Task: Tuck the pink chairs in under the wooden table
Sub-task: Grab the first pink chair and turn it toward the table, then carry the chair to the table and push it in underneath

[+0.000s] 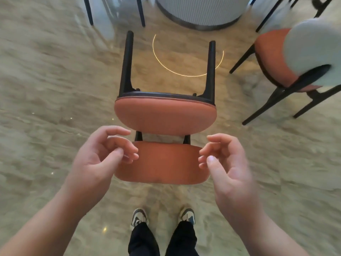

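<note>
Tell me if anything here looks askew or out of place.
Nothing looks damaged or spilled. The pink chair between the hands stands clear of the ribbed table base, not tucked in; a second chair sits angled at right.

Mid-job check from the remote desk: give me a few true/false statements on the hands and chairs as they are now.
1. Both hands grip the backrest firmly. False: the left hand and right hand hover at the ends of the backrest, fingers curled but open.
2. A second chair stands to the right. True.
3. The near chair's seat lies between the backrest and a ribbed round base. True.
4. The person is barefoot. False: sneakers show.
</note>
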`<state>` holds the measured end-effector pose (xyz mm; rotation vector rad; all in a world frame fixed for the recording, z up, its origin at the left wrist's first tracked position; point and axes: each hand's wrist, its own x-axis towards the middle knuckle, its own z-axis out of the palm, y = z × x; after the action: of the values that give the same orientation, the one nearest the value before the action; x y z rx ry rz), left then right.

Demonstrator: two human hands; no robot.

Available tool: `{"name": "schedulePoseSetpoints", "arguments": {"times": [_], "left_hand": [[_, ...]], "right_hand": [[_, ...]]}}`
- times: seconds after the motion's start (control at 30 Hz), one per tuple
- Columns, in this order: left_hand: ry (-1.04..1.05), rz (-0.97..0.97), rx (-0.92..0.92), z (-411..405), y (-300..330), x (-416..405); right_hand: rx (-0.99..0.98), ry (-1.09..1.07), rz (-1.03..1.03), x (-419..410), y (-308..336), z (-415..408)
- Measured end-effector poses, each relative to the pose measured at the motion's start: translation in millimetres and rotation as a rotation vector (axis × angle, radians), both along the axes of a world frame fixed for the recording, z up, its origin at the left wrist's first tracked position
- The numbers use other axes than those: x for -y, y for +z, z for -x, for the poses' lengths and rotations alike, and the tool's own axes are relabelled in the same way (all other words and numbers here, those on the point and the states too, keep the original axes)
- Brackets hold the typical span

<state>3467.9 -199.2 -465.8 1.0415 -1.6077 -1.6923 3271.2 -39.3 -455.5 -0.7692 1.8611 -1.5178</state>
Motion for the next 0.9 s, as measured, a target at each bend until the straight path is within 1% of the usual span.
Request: {"name": "schedulePoseSetpoints", "arguments": {"times": [0.2,0.33,0.47,0.63,0.7,0.77,0.87,0.9], "left_hand": [[-0.079,-0.041,0.082,16.7,-202.6,-22.8],[-0.088,-0.035,0.126,14.9,-326.7,-28.2],[-0.127,-0.011,0.178,11.9,-439.4,-29.2],[-0.188,-0.054,0.244,-4.9,-560.1,-33.4],[-0.232,-0.126,0.255,-12.5,-597.5,-36.6],[-0.229,-0.236,0.25,-19.0,-627.6,-42.9],[-0.164,-0.472,0.246,-28.8,-659.4,-55.3],[-0.176,-0.544,0.262,-32.6,-667.8,-58.0]], "right_hand": [[0.015,0.063,-0.119,-11.6,-198.9,5.9],[-0.011,0.181,-0.19,-23.5,-326.4,3.5],[-0.059,0.294,-0.261,-30.1,-445.3,4.0],[-0.078,0.45,-0.416,-45.1,-575.3,-2.3],[-0.07,0.499,-0.459,-49.5,-613.3,-7.1],[-0.027,0.511,-0.47,-51.2,-640.4,-13.6],[0.147,0.454,-0.487,-57.5,-664.0,-20.5],[0.192,0.458,-0.514,-59.5,-669.9,-21.1]]}}
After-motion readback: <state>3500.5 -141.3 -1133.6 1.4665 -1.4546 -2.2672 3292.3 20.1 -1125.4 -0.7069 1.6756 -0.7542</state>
